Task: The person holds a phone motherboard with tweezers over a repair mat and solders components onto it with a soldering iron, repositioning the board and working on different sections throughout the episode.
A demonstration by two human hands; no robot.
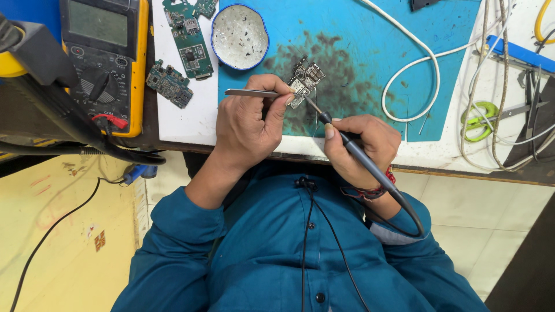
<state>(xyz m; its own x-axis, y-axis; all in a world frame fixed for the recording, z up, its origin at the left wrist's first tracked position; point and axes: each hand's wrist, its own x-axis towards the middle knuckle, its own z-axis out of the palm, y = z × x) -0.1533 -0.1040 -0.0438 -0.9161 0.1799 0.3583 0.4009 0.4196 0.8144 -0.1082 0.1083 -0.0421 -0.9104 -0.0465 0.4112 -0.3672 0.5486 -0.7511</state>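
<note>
Head view: left hand (pixel 250 124) pinches tweezers (pixel 254 92) on a small, light, brittle board (pixel 303 82); right hand (pixel 361 147) grips a soldering iron (pixel 352 149). Best held by its edges.

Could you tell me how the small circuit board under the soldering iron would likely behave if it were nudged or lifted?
The small circuit board looks thin and bare, so probably light and stiff. Lying loose on the blue mat, it would likely slide; the tweezers in the left hand seem to steady it. Its exposed components suggest it is fragile.
</note>
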